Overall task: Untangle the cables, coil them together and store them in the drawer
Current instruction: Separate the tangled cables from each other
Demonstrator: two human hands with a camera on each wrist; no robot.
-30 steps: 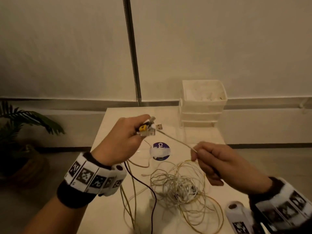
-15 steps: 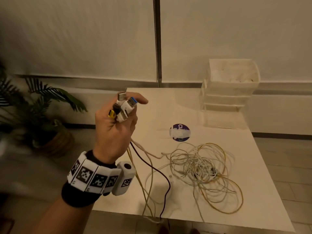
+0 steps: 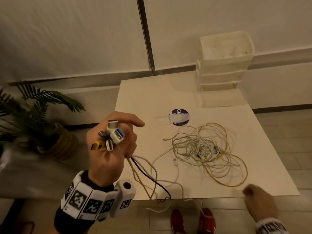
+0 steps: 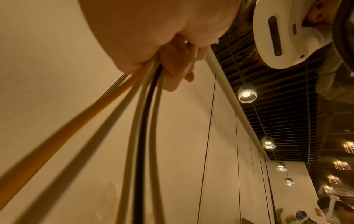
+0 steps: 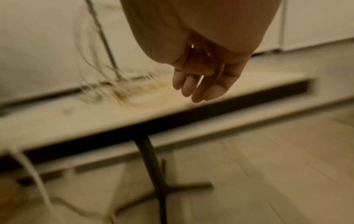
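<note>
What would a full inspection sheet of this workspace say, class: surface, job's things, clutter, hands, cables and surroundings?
Surface: pale table, on a dark pedestal leg.
Job's things: tangled cables heaped on the table; white drawer unit at the far edge, drawers pushed in.
Clutter: round purple sticker with a taped-over middle.
Hands: left hand grips a bunch of plugs; right hand low by the near table edge, fingers relaxed, holding nothing.
Cables: white, yellow and black strands run from the left hand over the near edge towards the floor.
Surroundings: potted plant on the left, pale wall, tiled floor, red shoes.
</note>
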